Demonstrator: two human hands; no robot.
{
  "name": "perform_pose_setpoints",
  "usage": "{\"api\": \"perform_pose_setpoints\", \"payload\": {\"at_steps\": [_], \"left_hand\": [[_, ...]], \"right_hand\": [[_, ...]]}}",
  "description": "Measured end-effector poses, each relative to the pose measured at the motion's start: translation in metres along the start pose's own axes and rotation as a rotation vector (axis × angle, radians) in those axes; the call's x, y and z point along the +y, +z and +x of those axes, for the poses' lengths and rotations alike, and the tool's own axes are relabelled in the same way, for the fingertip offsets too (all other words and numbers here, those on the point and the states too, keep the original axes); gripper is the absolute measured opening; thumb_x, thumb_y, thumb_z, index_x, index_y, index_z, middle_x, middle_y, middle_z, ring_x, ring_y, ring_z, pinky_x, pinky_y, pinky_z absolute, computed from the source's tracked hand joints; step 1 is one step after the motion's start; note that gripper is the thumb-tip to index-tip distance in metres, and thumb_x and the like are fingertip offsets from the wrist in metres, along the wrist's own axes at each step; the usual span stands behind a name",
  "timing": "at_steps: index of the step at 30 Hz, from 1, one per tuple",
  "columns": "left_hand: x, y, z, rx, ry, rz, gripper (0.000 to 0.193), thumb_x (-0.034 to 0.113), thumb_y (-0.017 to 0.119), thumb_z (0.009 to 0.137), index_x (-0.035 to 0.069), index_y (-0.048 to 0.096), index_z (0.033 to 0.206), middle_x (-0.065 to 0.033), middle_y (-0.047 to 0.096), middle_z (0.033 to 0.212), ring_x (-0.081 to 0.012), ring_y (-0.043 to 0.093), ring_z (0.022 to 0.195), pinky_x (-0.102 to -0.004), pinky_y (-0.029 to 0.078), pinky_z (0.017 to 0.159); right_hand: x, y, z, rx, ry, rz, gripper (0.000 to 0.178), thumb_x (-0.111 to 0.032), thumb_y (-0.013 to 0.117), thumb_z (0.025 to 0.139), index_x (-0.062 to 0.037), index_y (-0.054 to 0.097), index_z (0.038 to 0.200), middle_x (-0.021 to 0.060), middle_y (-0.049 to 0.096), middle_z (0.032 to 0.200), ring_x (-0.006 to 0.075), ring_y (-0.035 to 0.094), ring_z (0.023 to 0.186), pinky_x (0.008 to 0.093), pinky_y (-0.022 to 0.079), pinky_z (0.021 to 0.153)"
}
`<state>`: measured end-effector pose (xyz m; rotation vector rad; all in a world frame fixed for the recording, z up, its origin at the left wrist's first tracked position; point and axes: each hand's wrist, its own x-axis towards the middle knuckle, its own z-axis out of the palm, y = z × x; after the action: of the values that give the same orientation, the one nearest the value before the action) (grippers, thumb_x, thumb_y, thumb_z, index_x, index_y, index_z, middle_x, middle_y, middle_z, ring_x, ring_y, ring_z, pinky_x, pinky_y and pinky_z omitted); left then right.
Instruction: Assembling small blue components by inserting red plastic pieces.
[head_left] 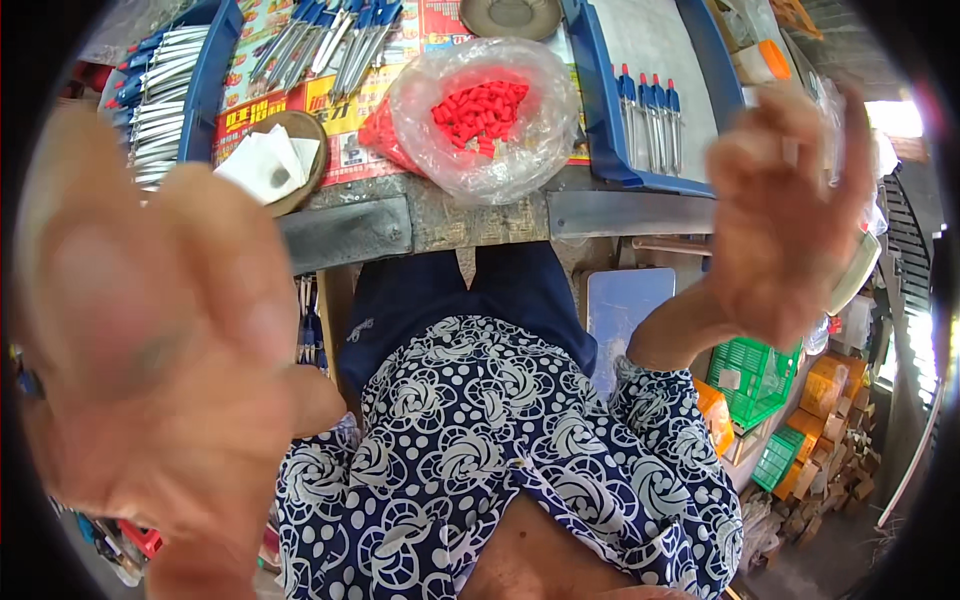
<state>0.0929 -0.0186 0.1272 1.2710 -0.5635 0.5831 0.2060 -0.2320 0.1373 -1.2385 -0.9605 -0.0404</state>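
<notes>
My left hand (150, 350) is raised close to the head view, large and blurred. Its fingers are apart, and I see nothing in them. On the right my right hand (780, 210) is also up in the air, its fingers bent and spread with nothing visible between them. Beyond the hands, a clear plastic bag (545, 130) holds small red pen caps (480, 110) on the workbench. Pens with red tips (655, 120) lie side by side in the right blue tray (600, 110), nearest my right hand. White-and-blue pens (165, 90) fill the left blue tray (212, 75).
Loose pens (330, 40) lie on a colourful printed sheet (345, 130). A round dish (315, 170) with white papers (268, 165) sits at the bench's near left edge; another dish (510, 15) is farther back. Green crates (755, 380) and small boxes (820, 450) stand low on the right.
</notes>
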Motion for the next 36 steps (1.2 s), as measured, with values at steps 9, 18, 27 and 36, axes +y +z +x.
{"api": "perform_pose_setpoints", "payload": {"at_steps": [9, 18, 27, 36], "left_hand": [[0.007, 0.004, 0.000, -0.049, 0.070, 0.011, 0.055, 0.021, 0.058, 0.078, 0.003, 0.036, 0.125, -0.0132, 0.044, 0.114, -0.0200, 0.047, 0.090, -0.0307, 0.038, 0.074], [0.002, 0.007, 0.005, -0.094, 0.119, 0.036, 0.056, 0.022, 0.058, 0.077, 0.005, 0.036, 0.125, -0.0120, 0.043, 0.115, -0.0203, 0.045, 0.093, -0.0327, 0.038, 0.076], [-0.007, 0.011, 0.009, -0.131, 0.106, 0.037, 0.056, 0.023, 0.058, 0.077, 0.007, 0.035, 0.126, -0.0108, 0.041, 0.115, -0.0205, 0.044, 0.096, -0.0347, 0.037, 0.079], [-0.013, 0.011, 0.012, -0.143, 0.114, 0.015, 0.057, 0.024, 0.058, 0.076, 0.010, 0.034, 0.126, -0.0096, 0.040, 0.116, -0.0208, 0.042, 0.099, -0.0367, 0.037, 0.081]], "right_hand": [[-0.034, -0.011, 0.007, -0.239, -0.180, 0.439, 0.071, -0.034, 0.058, 0.076, -0.0008, 0.027, 0.130, 0.0202, 0.043, 0.116, 0.0181, 0.047, 0.084, 0.0302, 0.039, 0.073], [-0.031, -0.030, -0.001, -0.203, -0.202, 0.447, 0.066, -0.030, 0.058, 0.077, 0.0004, 0.029, 0.128, 0.0189, 0.044, 0.112, 0.0166, 0.046, 0.080, 0.0282, 0.039, 0.068], [-0.024, -0.043, -0.014, -0.151, -0.180, 0.437, 0.061, -0.025, 0.057, 0.077, 0.0015, 0.030, 0.126, 0.0176, 0.044, 0.108, 0.0152, 0.046, 0.077, 0.0262, 0.039, 0.064], [-0.025, -0.042, -0.016, -0.139, -0.158, 0.410, 0.057, -0.020, 0.056, 0.078, 0.0026, 0.031, 0.123, 0.0163, 0.045, 0.104, 0.0137, 0.045, 0.073, 0.0242, 0.039, 0.060]]}}
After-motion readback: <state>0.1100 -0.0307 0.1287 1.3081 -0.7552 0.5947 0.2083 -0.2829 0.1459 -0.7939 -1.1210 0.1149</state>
